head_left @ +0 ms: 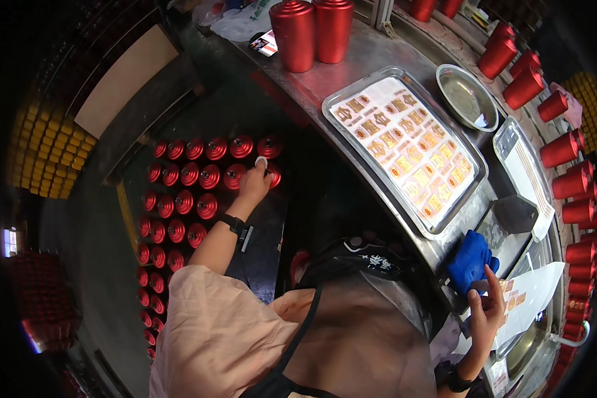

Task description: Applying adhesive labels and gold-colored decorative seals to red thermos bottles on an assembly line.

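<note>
My left hand (253, 181) reaches down to the rows of red metallic canisters (207, 206) at the left, which show round stepped tops with small knobs. Its fingers close around the top of the end canister (274, 176), and one fingertip carries a white cover. Over the right side of the metal bench hovers my right hand (487, 308), thumb and forefinger apart, with a dark grey cover at one finger. A crumpled blue cloth (469, 260) lies just beyond it. Beside its palm is a white sheet (534, 292) with a few gold labels; whether the hidden fingers touch it is unclear.
On the metal bench (278, 78), a steel tray (326, 106) holds a sheet of gold-and-red labels. Two red canisters (313, 34) stand at its far end. A steel bowl (467, 96) and a second tray (509, 129) lie right; more red canisters (524, 87) line the ledge.
</note>
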